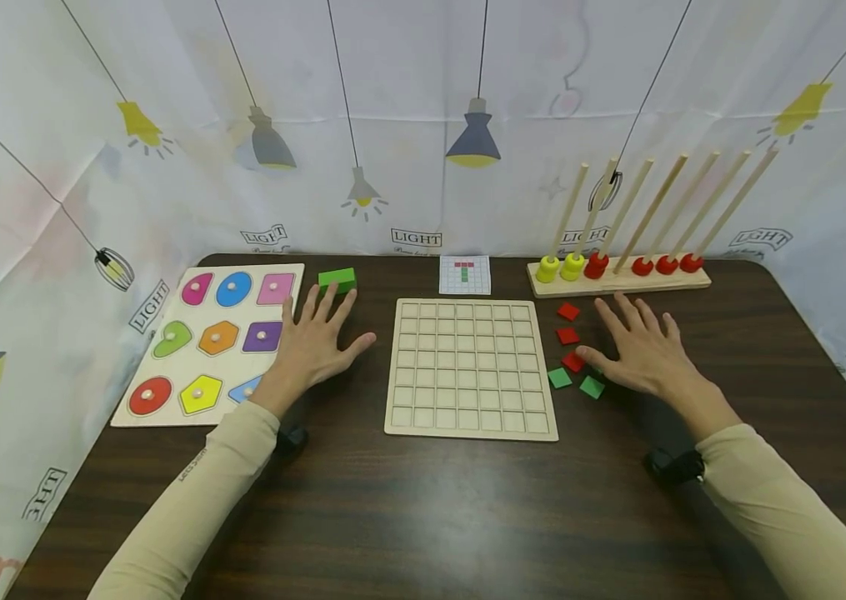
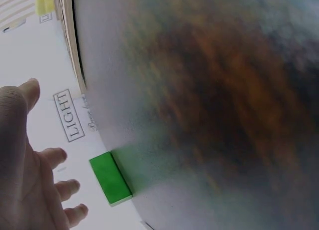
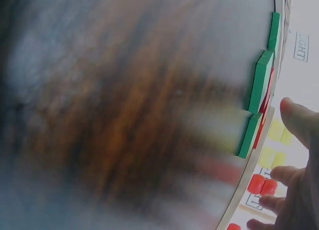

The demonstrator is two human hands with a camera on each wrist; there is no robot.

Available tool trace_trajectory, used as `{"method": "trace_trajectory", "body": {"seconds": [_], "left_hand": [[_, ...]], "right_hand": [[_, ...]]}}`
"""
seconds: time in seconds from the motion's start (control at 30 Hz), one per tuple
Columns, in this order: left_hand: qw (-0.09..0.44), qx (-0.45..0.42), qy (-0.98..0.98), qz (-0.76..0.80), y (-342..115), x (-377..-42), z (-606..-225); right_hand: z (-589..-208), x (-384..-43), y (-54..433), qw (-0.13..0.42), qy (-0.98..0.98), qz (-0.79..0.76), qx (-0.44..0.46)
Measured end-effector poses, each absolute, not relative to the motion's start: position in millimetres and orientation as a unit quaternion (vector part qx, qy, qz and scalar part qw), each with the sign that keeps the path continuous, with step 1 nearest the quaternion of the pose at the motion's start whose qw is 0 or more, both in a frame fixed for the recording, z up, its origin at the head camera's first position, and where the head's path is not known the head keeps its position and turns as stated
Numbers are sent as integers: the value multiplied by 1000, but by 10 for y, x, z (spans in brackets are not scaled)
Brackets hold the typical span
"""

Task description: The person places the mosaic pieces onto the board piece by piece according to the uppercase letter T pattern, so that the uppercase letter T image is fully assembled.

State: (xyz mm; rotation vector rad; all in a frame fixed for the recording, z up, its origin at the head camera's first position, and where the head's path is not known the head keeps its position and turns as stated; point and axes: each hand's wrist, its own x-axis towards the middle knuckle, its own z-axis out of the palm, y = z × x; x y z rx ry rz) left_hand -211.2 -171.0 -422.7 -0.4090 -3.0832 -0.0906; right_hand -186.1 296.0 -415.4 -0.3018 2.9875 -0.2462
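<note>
My left hand (image 1: 313,343) has its fingers spread over the right edge of a wooden shape puzzle (image 1: 190,358) and holds nothing. A green block (image 1: 337,281) lies just beyond its fingertips; the left wrist view shows this block (image 2: 110,178) beside the fingers. Fingers apart, my right hand (image 1: 645,352) hovers at the right, also without anything in it. Its thumb is close to a red square tile (image 1: 573,362) and a green tile (image 1: 592,387). Between the hands sits a wooden grid board (image 1: 467,360) with bare cells.
Behind the grid board, a small pattern card (image 1: 465,276) shows a red and green T shape. A wooden peg rack (image 1: 621,282) with tall rods and red and yellow beads stands at the back right. A printed cloth (image 1: 392,108) hangs along the table's far edge.
</note>
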Motion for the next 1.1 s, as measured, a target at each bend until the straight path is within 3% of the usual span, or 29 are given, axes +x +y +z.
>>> {"method": "trace_trajectory", "body": {"seconds": [0.17, 0.47, 0.73, 1.1], "left_hand": [[0, -171, -984, -58, -1613, -2034, -4190], [-80, -289, -936, -185, -1336, -1813, -4284], [-50, -280, -933, -222, -1350, -1680, -4490], [35, -289, -922, -256, -1332, -1704, -4661]], "right_hand": [[-4167, -1855, 2978, 48, 983, -141, -108], [-4141, -1733, 2924, 43, 971, -205, -118], [-4259, -1620, 2744, 51, 967, -237, -74], [-4260, -1625, 2689, 31, 965, -257, -28]]}}
